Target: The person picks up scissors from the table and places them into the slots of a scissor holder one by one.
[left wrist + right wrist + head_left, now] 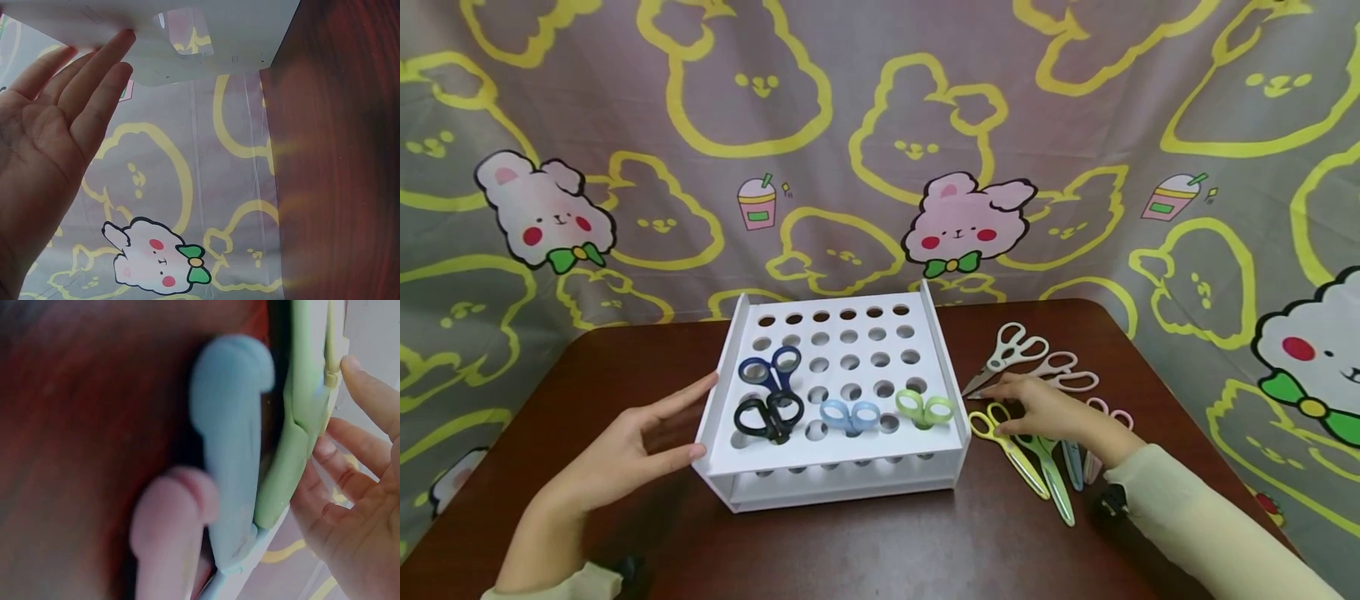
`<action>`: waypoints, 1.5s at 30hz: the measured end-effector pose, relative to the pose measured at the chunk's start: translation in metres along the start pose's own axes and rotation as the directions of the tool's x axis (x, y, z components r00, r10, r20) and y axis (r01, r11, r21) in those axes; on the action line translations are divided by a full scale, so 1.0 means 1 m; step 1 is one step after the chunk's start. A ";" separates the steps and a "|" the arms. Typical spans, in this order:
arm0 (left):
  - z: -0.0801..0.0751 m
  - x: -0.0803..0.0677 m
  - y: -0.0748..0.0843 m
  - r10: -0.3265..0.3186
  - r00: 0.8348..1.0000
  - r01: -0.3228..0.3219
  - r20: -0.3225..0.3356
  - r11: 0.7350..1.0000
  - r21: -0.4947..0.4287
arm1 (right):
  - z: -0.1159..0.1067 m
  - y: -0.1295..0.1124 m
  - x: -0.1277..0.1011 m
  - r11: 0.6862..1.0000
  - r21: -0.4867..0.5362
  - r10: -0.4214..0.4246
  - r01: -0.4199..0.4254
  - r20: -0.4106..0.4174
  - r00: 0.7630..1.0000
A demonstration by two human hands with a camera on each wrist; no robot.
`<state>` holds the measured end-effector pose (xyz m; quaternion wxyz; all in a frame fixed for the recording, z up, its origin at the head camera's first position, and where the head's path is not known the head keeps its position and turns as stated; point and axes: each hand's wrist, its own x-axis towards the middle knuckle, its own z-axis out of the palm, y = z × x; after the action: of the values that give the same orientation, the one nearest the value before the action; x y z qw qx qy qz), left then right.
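Note:
A white rack (718,392) full of round holes stands mid-table. Dark blue scissors (769,368), black scissors (767,415), light blue scissors (850,414) and green scissors (925,407) stand in its holes, handles up. My left hand (625,442) is flat, fingertips touching the rack's left wall (187,56); the palm (56,119) faces the wrist camera. My right hand (1037,408) lies with relaxed fingers over scissors spread on the table, above yellow scissors (1000,442) and green sheathed scissors (1048,471). Close up, its fingers (356,487) sit beside the green sheath (300,425).
More scissors lie right of the rack: a white pair (1011,350), a beige pair (1063,371), a pink pair (1108,417) and a blue sheathed pair (1072,462). The dark wooden table (880,550) ends near a rabbit-print cloth backdrop (962,225).

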<state>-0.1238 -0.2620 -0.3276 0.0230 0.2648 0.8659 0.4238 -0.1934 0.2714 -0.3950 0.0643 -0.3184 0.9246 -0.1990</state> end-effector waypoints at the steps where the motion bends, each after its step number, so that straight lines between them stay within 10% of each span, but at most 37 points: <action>1: 0.000 0.000 0.000 0.004 1.000 -0.004 0.000 1.000 -0.002 | 0.001 0.000 0.000 1.000 -0.005 0.001 -0.001 0.003 1.000; 29: 0.002 -0.001 -0.005 0.048 0.999 -0.048 -0.002 0.997 -0.064 | 0.008 -0.009 -0.002 0.990 0.080 0.114 -0.113 -0.003 0.994; 45: 0.002 -0.001 -0.005 0.025 1.000 -0.025 0.008 0.997 -0.069 | 0.001 0.004 -0.003 0.897 0.434 0.058 -0.087 0.080 0.995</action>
<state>-0.1246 -0.2638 -0.3325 0.0305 0.2765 0.8472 0.4525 -0.1929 0.2758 -0.3976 0.1713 -0.2677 0.8651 -0.3880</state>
